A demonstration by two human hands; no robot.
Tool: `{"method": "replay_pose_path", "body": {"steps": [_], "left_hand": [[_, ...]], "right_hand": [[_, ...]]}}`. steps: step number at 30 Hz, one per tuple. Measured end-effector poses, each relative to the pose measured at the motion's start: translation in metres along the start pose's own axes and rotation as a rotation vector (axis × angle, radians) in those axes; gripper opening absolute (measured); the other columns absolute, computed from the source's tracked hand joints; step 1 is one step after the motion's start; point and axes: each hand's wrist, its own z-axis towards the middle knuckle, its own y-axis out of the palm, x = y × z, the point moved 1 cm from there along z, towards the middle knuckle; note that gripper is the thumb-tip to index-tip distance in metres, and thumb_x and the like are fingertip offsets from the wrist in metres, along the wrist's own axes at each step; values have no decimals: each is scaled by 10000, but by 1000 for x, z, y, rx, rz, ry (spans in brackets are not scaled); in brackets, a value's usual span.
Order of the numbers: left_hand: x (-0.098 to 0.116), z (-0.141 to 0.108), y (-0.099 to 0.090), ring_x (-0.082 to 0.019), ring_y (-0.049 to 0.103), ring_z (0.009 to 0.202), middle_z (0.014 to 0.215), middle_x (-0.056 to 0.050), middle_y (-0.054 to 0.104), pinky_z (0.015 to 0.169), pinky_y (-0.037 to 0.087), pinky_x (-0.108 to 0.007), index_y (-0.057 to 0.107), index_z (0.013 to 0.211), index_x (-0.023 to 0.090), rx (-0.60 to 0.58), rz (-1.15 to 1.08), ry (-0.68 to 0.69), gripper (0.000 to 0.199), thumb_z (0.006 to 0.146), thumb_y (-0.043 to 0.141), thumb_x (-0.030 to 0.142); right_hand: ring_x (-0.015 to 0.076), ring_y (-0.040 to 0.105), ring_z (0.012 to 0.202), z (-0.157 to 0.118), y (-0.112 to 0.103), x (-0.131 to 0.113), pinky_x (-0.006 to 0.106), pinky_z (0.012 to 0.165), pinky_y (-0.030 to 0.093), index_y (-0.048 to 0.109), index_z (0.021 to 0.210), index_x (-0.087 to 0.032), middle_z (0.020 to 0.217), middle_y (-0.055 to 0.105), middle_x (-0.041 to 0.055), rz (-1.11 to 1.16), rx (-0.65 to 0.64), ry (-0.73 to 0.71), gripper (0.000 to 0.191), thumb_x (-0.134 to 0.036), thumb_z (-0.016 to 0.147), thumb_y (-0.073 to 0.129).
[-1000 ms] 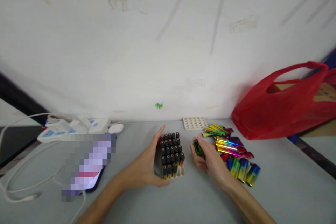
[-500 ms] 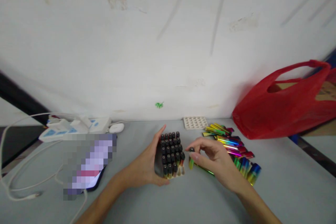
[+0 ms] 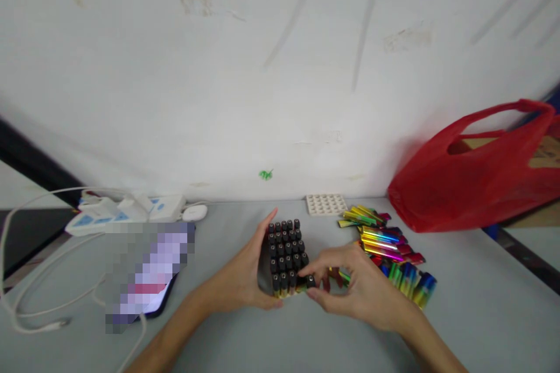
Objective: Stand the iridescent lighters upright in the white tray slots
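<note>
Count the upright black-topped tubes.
24: twenty-three black-topped tubes in the left hand, four rows of five and a near row of three; one tube in the right hand. Fingers may hide more.

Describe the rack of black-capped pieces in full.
The rack sits on the grey table, its pale near edge just showing. Close rows of upright pieces with matte black caps fill most of it, each cap with a small pale ring on top; shiny yellowish bodies show below the nearest caps. The left hand wraps its left side. At the near right corner, the right hand pinches one black-capped piece.
</note>
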Motion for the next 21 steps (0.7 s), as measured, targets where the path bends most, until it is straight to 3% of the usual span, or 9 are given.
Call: {"method": "replay_pose_path", "body": {"steps": [5,12,17,21], "left_hand": [[3,0,1,-425,483,1541,1710,-183,413,1313,318,-642,-114,1756,376,14,26,5,1583,666,1011,152],[1,1,2,-418,509,1517,1693,-168,433,1284,370,-627,-109,1753,403,13,6,-5,1575,672,1011,160],[-3,1,0,-428,480,1543,1718,-138,417,1316,308,-634,-115,1748,440,16,49,-16,1601,655,1027,189],[-2,1,0,-438,449,1571,1729,-145,411,1332,273,-641,-108,1754,429,21,43,-22,1603,650,1029,191]], "right_hand": [[171,649,701,1,2,-2,288,628,443,853,1100,-268,821,770,8,71,15,43,230,-462,980,821],[155,655,722,3,-1,-13,262,651,428,858,1121,-262,823,782,-12,59,-29,51,238,-452,983,826],[165,688,782,6,5,-12,268,696,461,790,1205,-260,869,780,-19,107,62,32,246,-418,1016,785],[160,650,716,5,5,-11,265,641,440,736,1055,-226,788,710,-21,35,175,29,174,-394,1054,689]]}}
